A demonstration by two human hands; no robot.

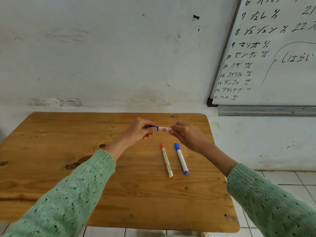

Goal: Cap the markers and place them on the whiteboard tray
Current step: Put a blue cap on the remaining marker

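Above the table (51, 168), left hand (140, 130) pinches a blue cap (154, 127) onto the marker (164, 130); right hand (188, 135) grips its barrel. Capping seems in hand; next, press till seated, then carry to the tray (266, 111). Red marker (166, 159) and blue marker (181, 158) lie capped on worn wood. Smooth plastic cylinders; grey metal tray.

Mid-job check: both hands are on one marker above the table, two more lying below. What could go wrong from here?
1. The blue cap sits hidden in the left hand, so whether it is fully seated on the held marker cannot be seen; it may go to the tray loose.
2. The red marker and blue marker lie right under the right hand; a lowered wrist might roll them off the table.
3. The whiteboard tray looks narrow; markers may slip off.
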